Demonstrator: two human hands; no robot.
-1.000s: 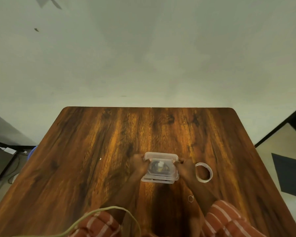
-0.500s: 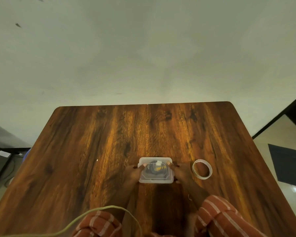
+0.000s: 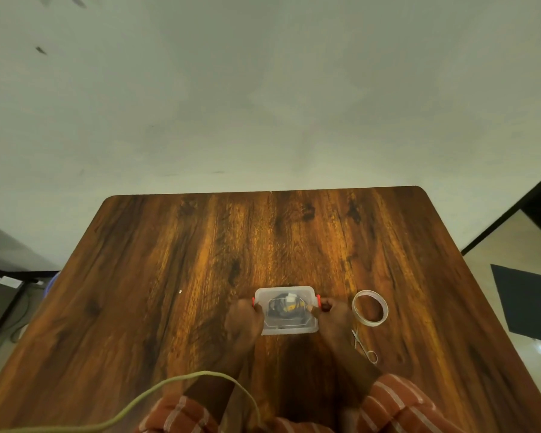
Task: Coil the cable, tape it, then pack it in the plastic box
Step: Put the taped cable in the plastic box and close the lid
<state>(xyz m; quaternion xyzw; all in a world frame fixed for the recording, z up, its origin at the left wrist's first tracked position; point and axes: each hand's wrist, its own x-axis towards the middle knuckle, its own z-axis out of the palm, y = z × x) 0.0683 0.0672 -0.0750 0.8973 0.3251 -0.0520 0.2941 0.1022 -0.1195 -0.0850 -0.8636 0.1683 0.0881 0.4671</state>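
- Nearest to me, my striped rust-red sleeves fill the bottom edge, and a pale green cord arcs across in front of my left forearm.
- My forearms reach forward over the dark wooden counter toward its middle.
- A small pair of scissors lies flat on the counter just beside my right wrist, handles toward me.
- My left hand is clamped on the left short end of the plastic box, fingers curled around the red latch there.
- My right hand grips the right short end the same way, thumb resting on the lid near the other red latch.
- The box sits flat on the counter between my hands, its clear lid on top.
- Through the lid I see the coiled cable inside, dark loops with a yellowish and a white patch; the finer detail is too blurred to tell.
- A roll of clear tape lies flat on the counter just right of my right hand, apart from the box.
- A tiny white speck sits on the counter well to the left of the box.
- Beyond the far edge of the counter is a plain pale wall.
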